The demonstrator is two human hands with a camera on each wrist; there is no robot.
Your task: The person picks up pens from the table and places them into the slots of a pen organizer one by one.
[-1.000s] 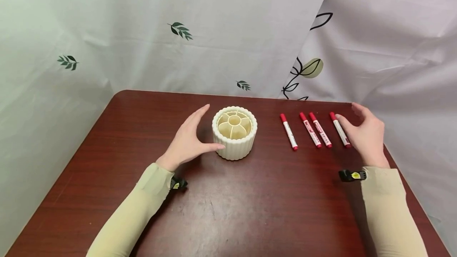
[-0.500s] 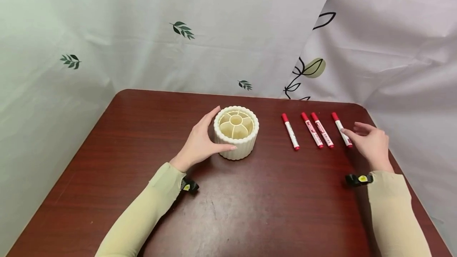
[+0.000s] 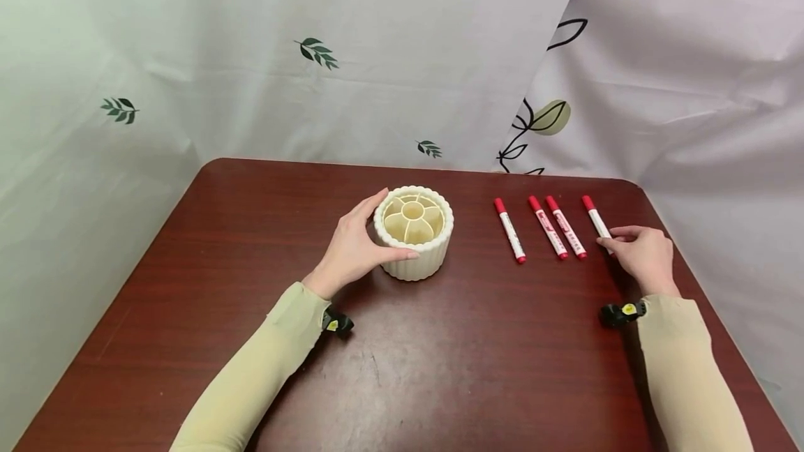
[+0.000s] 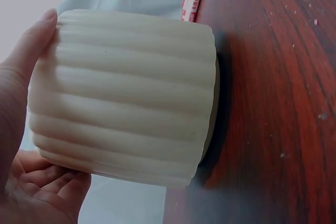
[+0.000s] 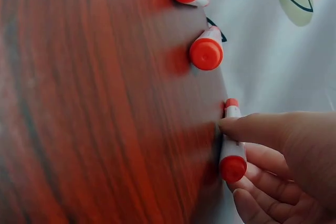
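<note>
A red-capped white marker (image 3: 597, 219) lies near the right edge of the table (image 3: 477, 354), pinched between thumb and fingers of the right hand (image 3: 647, 257). Three more markers (image 3: 548, 227) lie leftward, their print too small to read. The left hand (image 3: 352, 250) curves widely round an upright cream pen holder (image 3: 433, 258), seemingly to steady it.

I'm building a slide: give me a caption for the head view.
Left hand around a holder, right hand pinching the rightmost marker of four on a table.
</note>
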